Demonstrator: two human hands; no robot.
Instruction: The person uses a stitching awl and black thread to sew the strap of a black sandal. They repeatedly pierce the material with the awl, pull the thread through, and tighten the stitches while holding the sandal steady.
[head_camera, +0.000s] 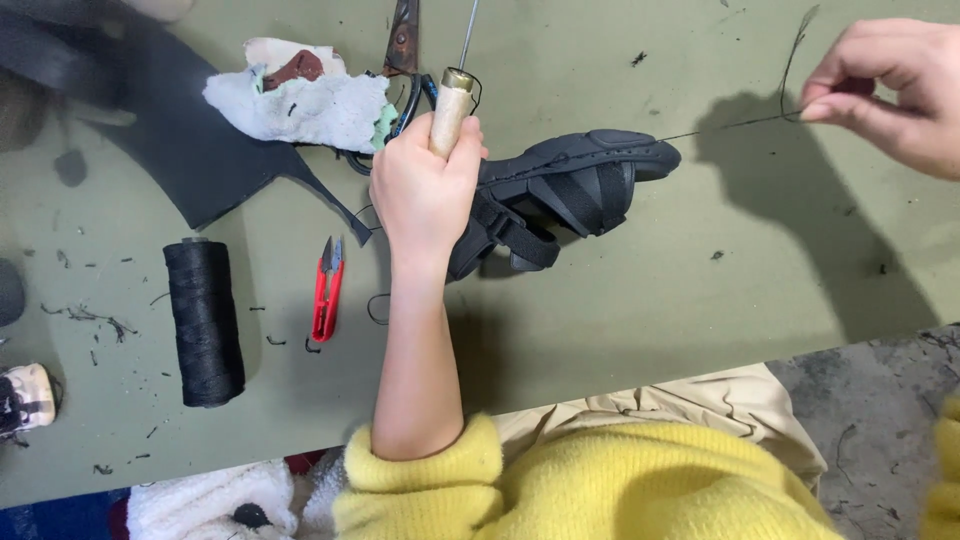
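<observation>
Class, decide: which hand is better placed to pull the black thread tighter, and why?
Right. The right hand already pinches the taut black thread away from the black strapped sandal; the left hand grips the wooden-handled awl.

Left hand (425, 185) closed in a fist, knuckles up, forearm bare and stretched straight away from the body toward the far side, yellow sleeve (420, 475) pushed back near the elbow. Right hand (890, 90) raised far off to the right, thumb and fingertips pinched together, remaining fingers curled loosely.
</observation>
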